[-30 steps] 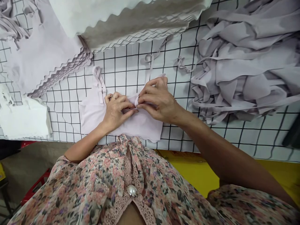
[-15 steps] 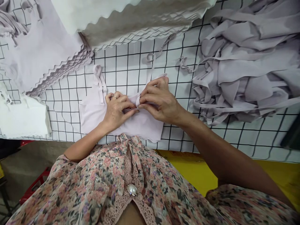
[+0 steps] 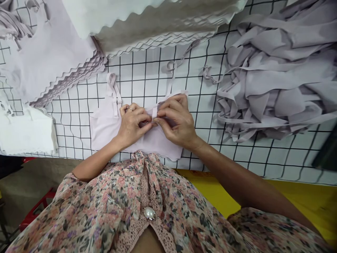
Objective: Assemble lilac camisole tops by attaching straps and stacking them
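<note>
A pale lilac bra top (image 3: 105,131) lies flat on the checked cloth close to my body. My left hand (image 3: 133,123), with a ring on one finger, pinches the fabric at its middle. Close beside it, my right hand (image 3: 175,121) pinches the same garment near a narrow strap end (image 3: 154,112) between the two hands. Thumb and fingertips of both hands nearly meet there. One shoulder strap (image 3: 113,93) with a slider stands up at the left; the other strap (image 3: 171,79) trails away in a loop. What exactly sits between the fingertips is too small to see.
A tangled heap of lilac garments (image 3: 279,77) lies to the right. Stacked lilac tops (image 3: 58,52) and a white pile (image 3: 28,133) are at left. Large wavy-edged white layers (image 3: 158,21) cover the back. Below the table edge are a yellow surface (image 3: 210,189) and a red stool (image 3: 37,211).
My right hand has lowered slightly and turned toward me, its fingertips staying by the left ones. My left hand holds its place on the fabric. The view has shifted a little.
</note>
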The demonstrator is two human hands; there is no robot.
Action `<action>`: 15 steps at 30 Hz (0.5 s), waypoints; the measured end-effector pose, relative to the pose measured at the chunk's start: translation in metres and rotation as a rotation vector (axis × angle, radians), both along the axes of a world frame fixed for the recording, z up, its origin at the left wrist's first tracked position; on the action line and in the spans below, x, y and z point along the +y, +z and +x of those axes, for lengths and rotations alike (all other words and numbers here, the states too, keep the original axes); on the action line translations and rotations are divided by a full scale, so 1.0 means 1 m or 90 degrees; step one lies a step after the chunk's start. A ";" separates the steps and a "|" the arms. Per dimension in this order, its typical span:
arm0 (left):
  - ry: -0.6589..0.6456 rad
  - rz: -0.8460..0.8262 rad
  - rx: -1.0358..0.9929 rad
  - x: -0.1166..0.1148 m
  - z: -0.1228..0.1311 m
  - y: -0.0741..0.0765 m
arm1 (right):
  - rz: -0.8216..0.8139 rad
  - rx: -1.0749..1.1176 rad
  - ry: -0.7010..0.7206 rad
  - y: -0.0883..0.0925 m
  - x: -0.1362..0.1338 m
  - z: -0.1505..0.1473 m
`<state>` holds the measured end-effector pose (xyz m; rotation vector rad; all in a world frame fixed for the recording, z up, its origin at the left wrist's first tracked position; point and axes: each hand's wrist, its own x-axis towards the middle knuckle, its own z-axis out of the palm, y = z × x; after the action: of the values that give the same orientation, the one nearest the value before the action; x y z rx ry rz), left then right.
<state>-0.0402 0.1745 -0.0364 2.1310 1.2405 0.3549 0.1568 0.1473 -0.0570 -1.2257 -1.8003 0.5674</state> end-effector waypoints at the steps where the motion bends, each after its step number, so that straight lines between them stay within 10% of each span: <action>1: -0.001 -0.007 -0.002 0.000 -0.001 0.001 | 0.000 0.008 -0.006 0.001 -0.001 0.000; 15: -0.010 -0.032 -0.001 0.002 0.002 0.003 | -0.053 0.050 -0.076 0.009 -0.011 -0.018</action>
<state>-0.0383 0.1765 -0.0334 2.0963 1.2191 0.3154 0.1388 0.1359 -0.0482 -1.3385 -1.6401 0.6195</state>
